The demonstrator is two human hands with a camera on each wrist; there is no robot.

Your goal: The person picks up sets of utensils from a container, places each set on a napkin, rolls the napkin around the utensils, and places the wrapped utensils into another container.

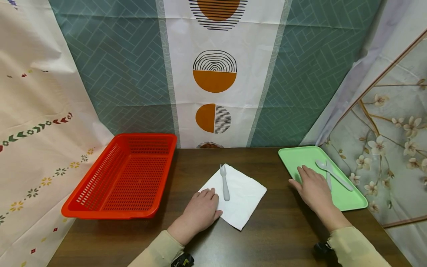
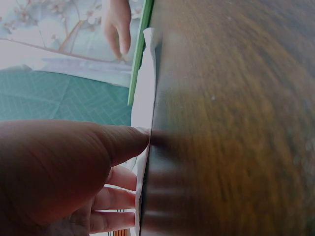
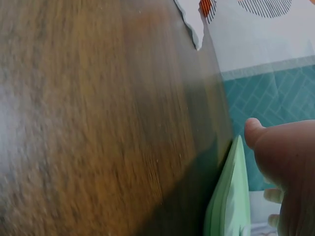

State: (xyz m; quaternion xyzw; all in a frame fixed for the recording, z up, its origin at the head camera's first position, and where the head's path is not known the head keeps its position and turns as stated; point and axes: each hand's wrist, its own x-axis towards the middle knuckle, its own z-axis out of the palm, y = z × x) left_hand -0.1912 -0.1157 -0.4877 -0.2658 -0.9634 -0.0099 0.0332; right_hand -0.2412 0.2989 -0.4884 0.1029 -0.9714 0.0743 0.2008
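Note:
A white napkin point(image 1: 245, 193) lies flat on the brown table, turned with a corner toward the person. A light grey plastic fork point(image 1: 225, 183) rests on its left part, tines pointing away. My left hand point(image 1: 201, 211) rests on the napkin's left edge, fingertips and thumb touching it, as the left wrist view also shows. Over the near left part of a green tray point(image 1: 350, 198) hovers my right hand point(image 1: 313, 187), fingers extended and holding nothing. A grey plastic spoon point(image 1: 335, 176) lies across a grey knife point(image 1: 328, 180) on the tray; the hand partly hides the knife.
A red plastic basket point(image 1: 133, 185) with slotted sides stands on the left of the table. Patterned cloth point(image 1: 133, 74) hangs behind the table, with a floral cloth point(image 1: 393, 148) along the right side.

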